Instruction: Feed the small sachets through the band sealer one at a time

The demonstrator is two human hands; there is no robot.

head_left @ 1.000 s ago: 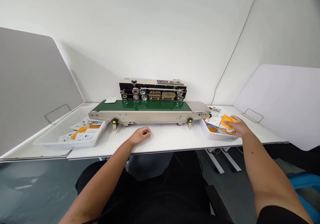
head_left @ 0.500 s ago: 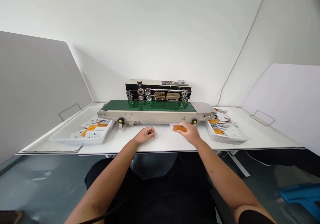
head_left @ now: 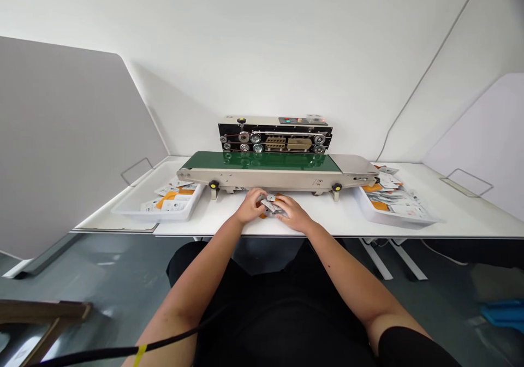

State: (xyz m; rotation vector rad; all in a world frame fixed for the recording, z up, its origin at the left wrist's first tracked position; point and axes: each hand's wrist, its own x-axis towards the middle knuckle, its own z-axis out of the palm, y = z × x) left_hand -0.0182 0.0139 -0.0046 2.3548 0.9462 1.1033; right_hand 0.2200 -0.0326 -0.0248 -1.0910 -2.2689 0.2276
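Note:
Small white-and-orange packets are between my two hands, just above the front part of the white table. My left hand curls its fingers around their left side. From the right, my right hand grips them with thumb and fingers. The packets overlap at angles, and my fingers hide part of them. Directly behind my hands stands a band sealing machine with a green conveyor belt.
To the left, a white plastic bin holds several packets. Another white bin, fuller with packets, sits under the conveyor's right end. Grey-white panels flank the table. A dark cable runs beside my left arm.
The right hand, which had an orange packet by itself, has moved left to meet my left hand. Both now grip packets together. The view has shifted, so the machine appears farther right and higher.

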